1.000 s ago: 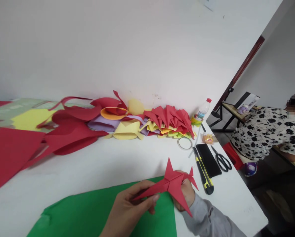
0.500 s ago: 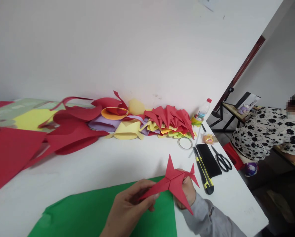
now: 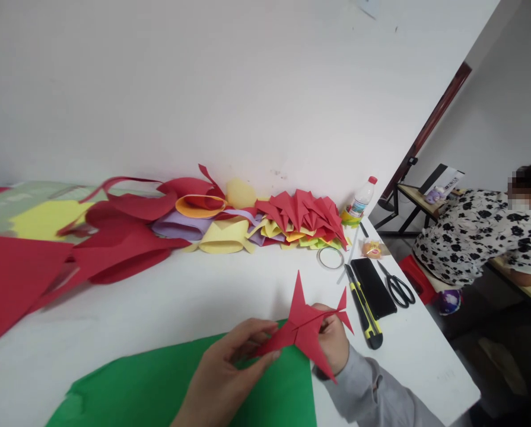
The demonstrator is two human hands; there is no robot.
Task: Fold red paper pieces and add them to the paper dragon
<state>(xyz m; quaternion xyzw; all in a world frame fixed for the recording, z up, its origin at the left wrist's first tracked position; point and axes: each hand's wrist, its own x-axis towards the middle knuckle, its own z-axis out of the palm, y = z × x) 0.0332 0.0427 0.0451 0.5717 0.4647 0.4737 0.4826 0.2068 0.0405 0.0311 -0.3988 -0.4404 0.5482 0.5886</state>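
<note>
A red folded-paper airplane (image 3: 307, 332) with pointed wings and a forked tail is held up over the near part of the table. My left hand (image 3: 229, 367) pinches its front end between thumb and fingers. My right hand (image 3: 334, 344) is closed behind and under the rear body, close to the tail; its fingertips are mostly hidden by the paper. Beneath both hands lies a green sheet of paper (image 3: 167, 379). Against the wall is a pile of similar pointed red folded pieces (image 3: 307, 210), with yellow ones under it.
Right of my hands lie a yellow-black utility knife (image 3: 363, 308), a black phone-like slab (image 3: 374, 287), scissors (image 3: 398, 287), a tape ring (image 3: 330, 257) and a wrapped snack (image 3: 372, 249). A bottle (image 3: 362, 198) stands behind. Curled red paper (image 3: 132, 237) covers the left. Another person (image 3: 479, 237) sits beyond the table's right edge.
The paper airplane has tilted slightly in my hands, and its tail now points a little differently. Both hands keep their hold. The whole view has shifted slightly.
</note>
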